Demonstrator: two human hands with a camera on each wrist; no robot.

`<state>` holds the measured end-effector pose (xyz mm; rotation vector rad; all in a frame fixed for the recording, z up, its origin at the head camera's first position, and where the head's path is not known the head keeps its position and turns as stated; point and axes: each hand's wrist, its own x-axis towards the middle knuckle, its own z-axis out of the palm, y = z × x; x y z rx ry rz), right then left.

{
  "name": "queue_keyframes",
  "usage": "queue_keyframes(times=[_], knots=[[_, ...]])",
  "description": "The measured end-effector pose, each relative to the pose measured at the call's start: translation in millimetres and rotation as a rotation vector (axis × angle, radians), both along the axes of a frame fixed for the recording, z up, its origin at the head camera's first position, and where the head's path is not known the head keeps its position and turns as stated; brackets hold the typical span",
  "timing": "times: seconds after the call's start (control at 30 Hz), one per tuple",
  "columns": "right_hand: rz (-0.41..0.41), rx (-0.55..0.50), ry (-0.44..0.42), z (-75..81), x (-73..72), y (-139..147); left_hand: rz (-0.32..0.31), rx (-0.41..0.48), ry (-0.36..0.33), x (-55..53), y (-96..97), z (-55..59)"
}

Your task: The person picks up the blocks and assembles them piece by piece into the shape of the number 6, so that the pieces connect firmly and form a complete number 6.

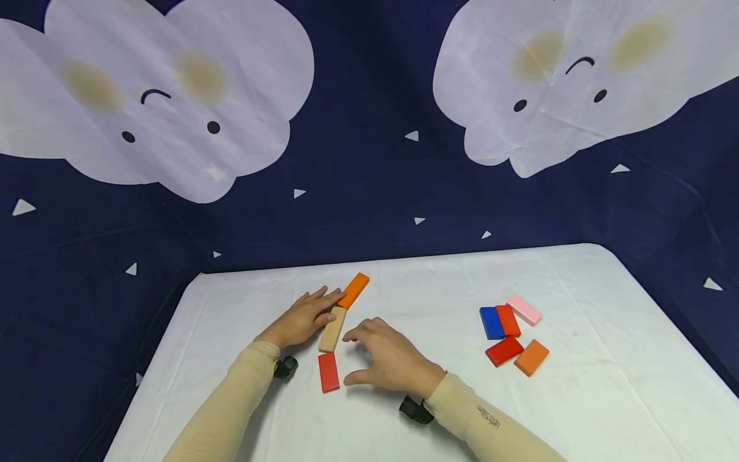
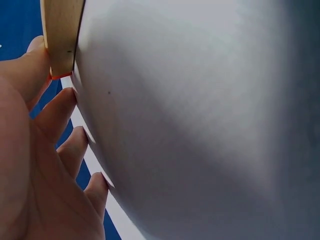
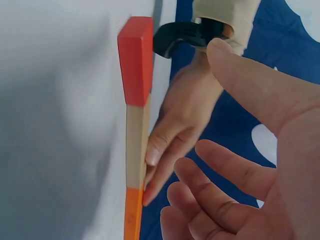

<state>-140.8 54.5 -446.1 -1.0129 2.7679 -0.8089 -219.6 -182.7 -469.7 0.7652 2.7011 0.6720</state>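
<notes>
– Fingers first, what've you got?

– L hand: thumb + index lie along one side of the plain wood block and orange block, touching, not clamped. R hand: thumb well apart from the bent fingers, nothing held, just beside the near red block.

– Row layout?

– Roughly end to end: orange farthest, plain mid, red nearest (gap at the red joint? can't tell). Line bends there.

– Risks, IMO?

– Sideways push from L index could skew the orange/plain joint. R thumb's so near red that a careless swing might knock it out of line. Cloth wrinkling under a slid block could turn it, too.

– Rest of the blocks?

– Off to the right: blue block alongside far red block, pink block behind, third red block + second orange block in front.

– Surface, room?

– White cloth w/ faint creases on the table; dark blue backdrop behind, w/ pale printed clouds + small white shapes.
</notes>
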Motion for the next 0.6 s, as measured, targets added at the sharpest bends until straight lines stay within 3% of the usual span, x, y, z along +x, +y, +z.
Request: queue_keyframes(times=[0.3, 0.6], knots=[[-0.070, -0.129, -0.049, 9.0, 3.6, 37.1, 0.025, -0.024, -0.012, -0.7, 1.0, -1.2], [-0.155, -0.189, -0.029, 12.4, 8.2, 73.5, 0.030, -0.017, -0.027, -0.1, 1.4, 0.0]])
